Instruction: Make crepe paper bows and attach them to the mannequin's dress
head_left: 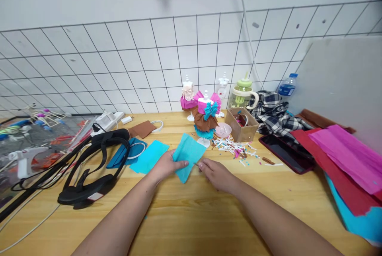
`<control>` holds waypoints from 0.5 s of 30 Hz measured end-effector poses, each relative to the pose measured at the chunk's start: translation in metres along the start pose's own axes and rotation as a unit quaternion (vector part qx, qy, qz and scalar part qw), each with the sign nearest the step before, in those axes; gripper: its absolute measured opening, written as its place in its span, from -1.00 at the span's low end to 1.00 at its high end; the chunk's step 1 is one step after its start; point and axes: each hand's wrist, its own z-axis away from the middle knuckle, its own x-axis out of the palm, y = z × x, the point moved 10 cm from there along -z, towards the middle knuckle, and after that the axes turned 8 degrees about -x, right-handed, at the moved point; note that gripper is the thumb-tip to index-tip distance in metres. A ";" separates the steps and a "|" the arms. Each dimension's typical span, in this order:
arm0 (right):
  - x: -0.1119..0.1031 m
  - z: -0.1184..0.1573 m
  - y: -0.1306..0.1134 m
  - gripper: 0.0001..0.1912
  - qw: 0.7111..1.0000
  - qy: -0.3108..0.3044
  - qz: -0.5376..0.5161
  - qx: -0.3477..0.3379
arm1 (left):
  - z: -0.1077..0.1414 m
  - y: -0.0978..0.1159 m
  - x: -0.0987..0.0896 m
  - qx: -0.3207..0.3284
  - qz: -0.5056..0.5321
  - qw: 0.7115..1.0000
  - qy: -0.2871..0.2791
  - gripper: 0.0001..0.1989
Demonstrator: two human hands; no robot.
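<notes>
A light blue paper sheet (188,154) is pinched in my left hand (167,165), its thumb lying across the lower left of the sheet. Just right of the sheet, my right hand (217,174) is closed around a thin, small object (196,164) whose tip reaches the paper's edge; most of it is hidden in the fingers. More light blue paper (151,156) lies on the table left of my left hand. Behind the held sheet stands a small dress form (205,118) in pink, brown and blue paper.
A cardboard box (242,126), pink dish (223,130) and scattered paper scraps (235,147) lie beyond my right hand. A black headset (86,188) sits left, a phone (285,154) and coloured paper (343,160) right. Other dress forms stand near the wall.
</notes>
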 end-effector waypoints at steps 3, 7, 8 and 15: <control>0.008 0.001 0.008 -0.60 0.998 -0.019 -0.042 0.034 | 0.001 0.001 0.001 0.007 0.013 1.000 -0.009 -0.53; 0.000 -0.001 0.003 -0.60 1.000 0.015 0.001 -0.002 | 0.003 0.004 0.001 0.012 0.030 0.999 -0.009 -0.54; -0.003 -0.001 0.000 -0.61 0.999 0.026 0.019 -0.014 | 0.003 0.005 0.000 0.014 0.036 0.999 -0.008 -0.55; 0.004 0.000 -0.004 -0.69 1.000 -0.012 0.012 -0.022 | 0.002 0.003 0.000 -0.002 0.032 0.999 -0.001 -0.56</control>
